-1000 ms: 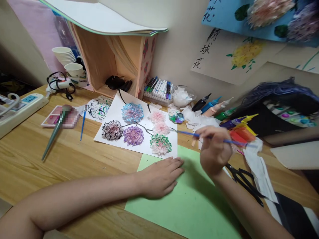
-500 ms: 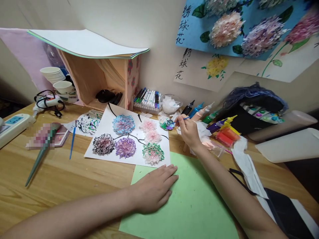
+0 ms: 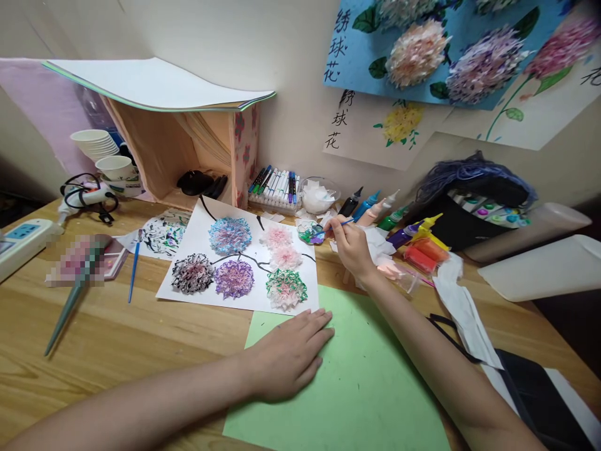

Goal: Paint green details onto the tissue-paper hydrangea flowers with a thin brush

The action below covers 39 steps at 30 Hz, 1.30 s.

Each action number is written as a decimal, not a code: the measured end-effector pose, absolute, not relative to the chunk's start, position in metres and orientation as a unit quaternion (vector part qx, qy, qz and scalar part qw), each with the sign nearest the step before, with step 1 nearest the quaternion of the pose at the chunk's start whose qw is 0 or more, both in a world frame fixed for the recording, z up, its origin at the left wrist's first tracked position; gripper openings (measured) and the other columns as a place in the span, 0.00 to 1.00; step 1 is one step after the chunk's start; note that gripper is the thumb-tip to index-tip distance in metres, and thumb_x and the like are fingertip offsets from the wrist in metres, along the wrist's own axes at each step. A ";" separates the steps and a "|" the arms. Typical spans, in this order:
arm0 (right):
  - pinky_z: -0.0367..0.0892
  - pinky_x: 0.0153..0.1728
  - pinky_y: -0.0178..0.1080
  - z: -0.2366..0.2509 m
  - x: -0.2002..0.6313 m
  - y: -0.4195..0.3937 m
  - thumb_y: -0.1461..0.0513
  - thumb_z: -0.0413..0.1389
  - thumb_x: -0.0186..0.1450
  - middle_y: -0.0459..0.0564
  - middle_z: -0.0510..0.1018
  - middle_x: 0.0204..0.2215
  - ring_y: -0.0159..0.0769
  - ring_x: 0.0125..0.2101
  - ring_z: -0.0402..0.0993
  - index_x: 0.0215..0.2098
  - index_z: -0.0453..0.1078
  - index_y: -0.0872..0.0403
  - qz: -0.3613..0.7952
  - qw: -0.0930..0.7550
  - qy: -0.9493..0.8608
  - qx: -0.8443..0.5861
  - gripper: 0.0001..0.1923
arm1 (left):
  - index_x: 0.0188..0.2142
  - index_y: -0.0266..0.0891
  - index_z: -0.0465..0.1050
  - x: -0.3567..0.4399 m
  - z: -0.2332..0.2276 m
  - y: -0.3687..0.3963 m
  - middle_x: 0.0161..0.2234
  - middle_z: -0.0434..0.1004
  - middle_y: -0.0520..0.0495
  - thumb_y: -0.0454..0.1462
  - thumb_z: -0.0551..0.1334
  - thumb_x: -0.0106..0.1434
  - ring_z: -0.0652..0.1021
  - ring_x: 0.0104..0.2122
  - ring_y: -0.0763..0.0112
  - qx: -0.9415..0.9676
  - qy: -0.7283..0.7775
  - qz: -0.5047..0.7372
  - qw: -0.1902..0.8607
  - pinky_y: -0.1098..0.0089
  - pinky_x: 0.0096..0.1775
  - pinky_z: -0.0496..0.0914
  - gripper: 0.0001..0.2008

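Note:
My left hand (image 3: 291, 354) lies flat with fingers stretched out on a sheet of green paper (image 3: 366, 376), its fingertips close to the lower edge of the white picture. In my right hand (image 3: 351, 247) a thin blue paintbrush (image 3: 346, 222) is pinched, its tip down at a small palette (image 3: 310, 232) smeared with green, white and purple paint. The white paper (image 3: 164, 289) carries several fluffy flowers, among them a blue one (image 3: 230, 235), a purple one (image 3: 234, 279) and a green-edged one (image 3: 286, 289), with black branch lines between them.
Paint bottles (image 3: 367, 207) stand behind my right hand, near crumpled tissue (image 3: 375, 245). A marker set (image 3: 276, 188) and a glass bowl (image 3: 319, 195) are at the back. Another blue brush (image 3: 134, 269) and a green-handled brush (image 3: 70, 313) lie left. A power strip (image 3: 28, 241) sits at the far left.
The whole view has shifted slightly, with most things a little further left. My left hand stays flat on the green paper, and my right hand still holds the paintbrush at the palette.

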State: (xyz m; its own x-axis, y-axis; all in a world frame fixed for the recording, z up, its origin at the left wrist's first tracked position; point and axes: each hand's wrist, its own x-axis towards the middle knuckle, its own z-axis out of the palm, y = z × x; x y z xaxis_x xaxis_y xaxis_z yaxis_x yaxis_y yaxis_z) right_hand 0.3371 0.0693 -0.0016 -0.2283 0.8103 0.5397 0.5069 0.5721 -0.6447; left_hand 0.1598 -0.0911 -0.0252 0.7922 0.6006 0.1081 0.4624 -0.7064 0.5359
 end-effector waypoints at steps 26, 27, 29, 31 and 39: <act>0.68 0.31 0.38 -0.023 0.338 0.086 0.42 0.49 0.62 0.46 0.75 0.25 0.34 0.25 0.72 0.28 0.67 0.52 0.373 0.543 -0.590 -0.467 0.23 | 0.62 0.30 0.55 0.160 -0.024 -0.091 0.65 0.50 0.36 0.37 0.44 0.70 0.53 0.65 0.60 0.916 0.293 0.117 0.247 0.60 0.64 0.49 0.23; 0.68 0.31 0.38 -0.024 0.338 0.087 0.42 0.49 0.62 0.46 0.75 0.25 0.34 0.25 0.72 0.28 0.67 0.52 0.370 0.543 -0.593 -0.466 0.23 | 0.62 0.30 0.55 0.159 -0.024 -0.091 0.65 0.50 0.36 0.37 0.44 0.70 0.53 0.65 0.60 0.916 0.293 0.118 0.247 0.60 0.64 0.49 0.23; 0.68 0.31 0.37 -0.024 0.338 0.086 0.43 0.48 0.63 0.46 0.74 0.25 0.33 0.25 0.71 0.28 0.67 0.52 0.359 0.535 -0.607 -0.464 0.23 | 0.62 0.30 0.54 0.159 -0.024 -0.091 0.65 0.50 0.36 0.37 0.45 0.70 0.53 0.65 0.60 0.916 0.292 0.120 0.248 0.60 0.64 0.49 0.23; 0.67 0.30 0.36 -0.024 0.337 0.085 0.43 0.47 0.64 0.46 0.74 0.24 0.33 0.25 0.71 0.27 0.67 0.53 0.348 0.526 -0.623 -0.463 0.23 | 0.62 0.31 0.54 0.159 -0.025 -0.091 0.65 0.51 0.36 0.37 0.45 0.70 0.53 0.65 0.60 0.915 0.292 0.124 0.249 0.60 0.64 0.49 0.23; 0.66 0.28 0.35 -0.012 0.338 0.082 0.44 0.48 0.64 0.45 0.73 0.23 0.31 0.25 0.70 0.27 0.68 0.53 0.326 0.562 -0.611 -0.452 0.23 | 0.62 0.31 0.54 0.160 -0.027 -0.091 0.65 0.51 0.36 0.37 0.46 0.70 0.53 0.64 0.60 0.915 0.290 0.135 0.247 0.60 0.64 0.50 0.22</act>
State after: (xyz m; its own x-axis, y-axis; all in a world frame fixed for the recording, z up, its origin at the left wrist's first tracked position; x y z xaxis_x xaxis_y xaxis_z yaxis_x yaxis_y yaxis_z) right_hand 0.3378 0.0822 -0.0119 0.0403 0.9189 0.3925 0.1855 0.3791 -0.9066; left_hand 0.1598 -0.0908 -0.0268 0.7956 0.5966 0.1049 0.4629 -0.7105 0.5301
